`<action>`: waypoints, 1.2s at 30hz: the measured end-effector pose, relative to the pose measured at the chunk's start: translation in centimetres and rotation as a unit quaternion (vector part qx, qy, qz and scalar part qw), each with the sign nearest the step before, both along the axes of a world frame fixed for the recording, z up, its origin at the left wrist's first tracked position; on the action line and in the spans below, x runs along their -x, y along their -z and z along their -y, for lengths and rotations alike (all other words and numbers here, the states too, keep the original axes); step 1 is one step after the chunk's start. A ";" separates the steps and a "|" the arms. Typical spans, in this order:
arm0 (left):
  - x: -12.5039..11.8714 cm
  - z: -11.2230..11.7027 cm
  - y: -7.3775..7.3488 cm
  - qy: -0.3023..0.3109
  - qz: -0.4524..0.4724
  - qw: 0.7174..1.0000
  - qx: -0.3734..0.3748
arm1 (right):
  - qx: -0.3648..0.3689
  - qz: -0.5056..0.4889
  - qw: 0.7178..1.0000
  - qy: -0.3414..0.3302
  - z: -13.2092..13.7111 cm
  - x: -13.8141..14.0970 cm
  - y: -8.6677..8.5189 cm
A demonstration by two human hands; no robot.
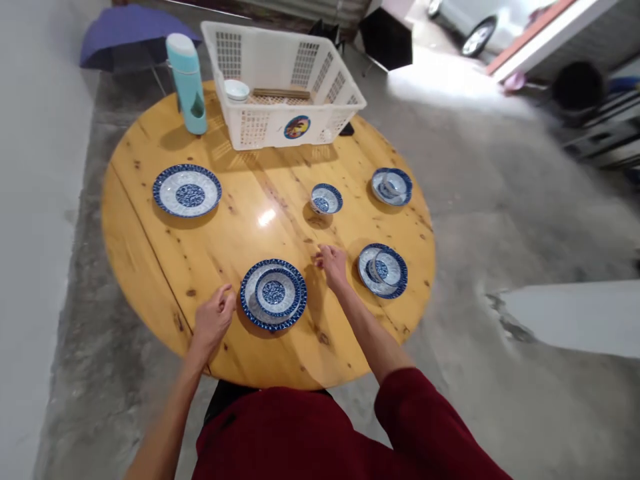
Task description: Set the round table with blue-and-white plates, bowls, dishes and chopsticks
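A round wooden table [150, 267] carries blue-and-white dishes. Nearest me, a small plate rests on a larger plate [273, 295]. My left hand [214, 319] hovers just left of this stack with fingers loosely curled and nothing in them. My right hand [331, 263] is right of the stack, fingers bent, fingertips close to the tabletop, holding nothing. A small bowl [326, 199] stands beyond my right hand. To its right, a cup lies on a plate [383, 269].
A single plate [187, 191] sits at the left, and another plate with a cup [391, 186] at the far right. A white plastic basket [280, 83] holding a small bowl and a teal bottle [187, 83] stand at the back. Concrete floor surrounds the table.
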State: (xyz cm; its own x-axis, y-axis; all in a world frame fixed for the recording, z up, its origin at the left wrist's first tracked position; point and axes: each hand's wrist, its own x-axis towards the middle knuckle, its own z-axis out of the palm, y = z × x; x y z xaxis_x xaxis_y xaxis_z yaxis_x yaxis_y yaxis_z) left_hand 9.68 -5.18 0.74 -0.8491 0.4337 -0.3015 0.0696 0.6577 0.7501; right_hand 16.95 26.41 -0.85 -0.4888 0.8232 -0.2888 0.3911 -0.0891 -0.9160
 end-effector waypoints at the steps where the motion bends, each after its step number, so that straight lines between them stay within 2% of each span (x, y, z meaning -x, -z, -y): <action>1: 0.1 0.3 0.1 -0.013 0.011 1.000 -0.004 | 0.022 -0.004 0.999 0.035 -1.3 1.4 0.1; 5: -0.2 1.1 0.3 -0.049 0.047 0.998 -0.005 | 0.068 -0.017 0.990 0.121 -5.7 5.6 0.3; 10: -1.8 1.5 0.2 -0.079 0.049 0.996 -0.006 | 0.090 -0.005 0.986 0.138 -8.4 8.0 1.2; 18: -3.6 1.1 -0.5 -0.090 0.052 0.995 0.008 | 0.120 -0.002 0.983 0.138 -10.3 10.0 3.0; 22: -4.3 0.2 -0.8 -0.088 0.043 0.995 -0.001 | 0.111 0.003 0.982 0.151 -10.7 10.2 2.9; 25: -4.3 -0.5 -1.3 -0.078 0.035 0.996 -0.007 | 0.086 0.004 0.982 0.167 -9.9 9.7 2.0; 27: -4.0 -0.9 -2.0 -0.076 0.023 0.997 -0.015 | 0.074 0.006 0.987 0.141 -8.8 8.9 1.0; 29: -3.4 -1.5 -2.8 -0.081 0.011 0.996 -0.029 | 0.072 0.000 0.994 0.081 -7.3 7.9 -0.4; 32: -2.4 -3.1 -4.2 -0.091 0.012 0.993 -0.076 | 0.075 -0.029 0.996 -0.046 -4.5 6.1 -2.9; 36: -2.2 -5.3 -5.8 -0.088 0.043 0.981 -0.166 | 0.084 -0.055 0.972 -0.211 0.2 3.1 -6.1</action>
State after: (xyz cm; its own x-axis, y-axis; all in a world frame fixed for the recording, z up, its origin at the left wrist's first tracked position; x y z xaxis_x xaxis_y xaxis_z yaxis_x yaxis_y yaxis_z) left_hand 11.87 0.14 6.57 -0.8969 0.3696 -0.2428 -0.0961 0.3731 0.9228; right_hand 13.90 26.17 5.20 -0.8082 0.4884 -0.3290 0.3259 -0.0945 -0.9407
